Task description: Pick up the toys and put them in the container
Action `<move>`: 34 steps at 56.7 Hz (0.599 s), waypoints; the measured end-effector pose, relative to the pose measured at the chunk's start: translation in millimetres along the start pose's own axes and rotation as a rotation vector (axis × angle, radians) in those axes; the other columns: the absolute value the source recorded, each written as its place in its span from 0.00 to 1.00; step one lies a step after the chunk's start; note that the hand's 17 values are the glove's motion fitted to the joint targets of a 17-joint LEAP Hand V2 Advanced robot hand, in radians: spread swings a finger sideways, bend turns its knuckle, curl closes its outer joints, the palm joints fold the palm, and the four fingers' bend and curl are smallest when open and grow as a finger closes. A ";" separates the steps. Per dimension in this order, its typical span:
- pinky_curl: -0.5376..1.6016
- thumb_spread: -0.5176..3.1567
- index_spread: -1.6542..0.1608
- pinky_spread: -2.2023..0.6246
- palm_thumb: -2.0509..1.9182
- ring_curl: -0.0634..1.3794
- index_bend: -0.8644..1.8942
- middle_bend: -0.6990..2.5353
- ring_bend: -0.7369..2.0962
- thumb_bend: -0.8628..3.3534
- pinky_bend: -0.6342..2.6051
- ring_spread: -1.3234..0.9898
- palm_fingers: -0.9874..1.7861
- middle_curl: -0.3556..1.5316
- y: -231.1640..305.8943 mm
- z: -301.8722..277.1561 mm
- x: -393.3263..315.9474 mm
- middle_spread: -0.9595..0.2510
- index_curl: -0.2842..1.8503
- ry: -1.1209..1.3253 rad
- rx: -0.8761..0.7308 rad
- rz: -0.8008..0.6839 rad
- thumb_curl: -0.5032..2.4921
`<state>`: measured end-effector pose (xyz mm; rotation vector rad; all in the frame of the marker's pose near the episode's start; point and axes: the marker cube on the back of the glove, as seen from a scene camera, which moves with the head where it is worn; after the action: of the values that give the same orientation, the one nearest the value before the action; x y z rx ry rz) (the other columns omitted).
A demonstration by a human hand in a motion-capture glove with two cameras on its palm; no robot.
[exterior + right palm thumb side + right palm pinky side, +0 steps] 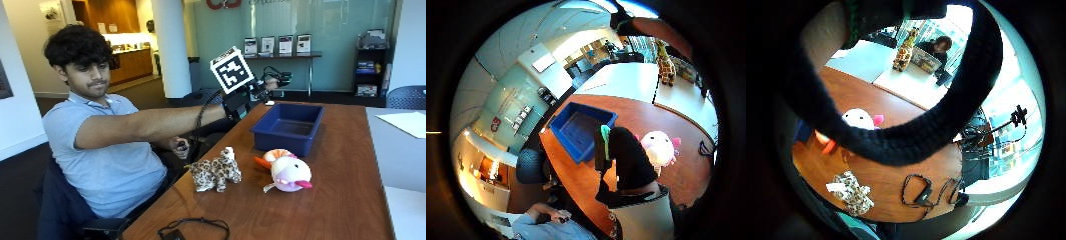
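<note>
Two toys (253, 172) sideways before blue container (288, 127), long axis away; fingers' (269, 83) state unclear

Bin (287, 127) on table (346, 200), toward far end, near person's edge. Two toys on table nearer the camera than bin: leopard toy (214, 171) by person's edge, round plush (287, 171) beside it toward table middle, just in front of bin, apart from leopard. Cable (193, 227) on table at near end. Gloved hand (247, 95) raised above table edge beside bin. Giraffe toy (665, 62) upright on adjoining table beyond.
</note>
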<state>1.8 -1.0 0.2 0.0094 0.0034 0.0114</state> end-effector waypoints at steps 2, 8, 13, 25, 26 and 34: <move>0.30 0.29 0.81 0.79 0.53 0.04 0.42 0.25 0.30 0.21 0.35 0.55 0.40 0.20 -0.3 0.7 0.2 0.77 0.16 0.001 0.001 0.006 0.17; 0.34 0.39 0.76 0.80 0.52 0.06 0.43 0.26 0.32 0.21 0.38 0.54 0.37 0.22 0.3 7.1 3.9 0.76 0.20 0.042 -0.022 0.021 0.19; 0.35 0.45 0.74 0.80 0.52 0.07 0.43 0.27 0.32 0.21 0.40 0.54 0.35 0.23 0.8 12.4 7.7 0.75 0.21 0.056 -0.038 0.041 0.20; 0.37 0.50 0.72 0.81 0.51 0.10 0.43 0.27 0.33 0.20 0.41 0.54 0.34 0.26 7.8 59.7 13.8 0.75 0.24 0.041 -0.218 0.125 0.22; 0.37 0.50 0.72 0.81 0.51 0.10 0.43 0.26 0.33 0.20 0.42 0.54 0.34 0.26 9.2 67.0 14.7 0.75 0.24 0.037 -0.248 0.144 0.22; 0.39 0.52 0.71 0.81 0.52 0.11 0.42 0.25 0.31 0.20 0.44 0.55 0.31 0.27 22.8 131.0 19.2 0.76 0.25 0.005 -0.484 0.253 0.23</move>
<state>21.2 20.8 131.3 -0.4743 0.0048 0.2651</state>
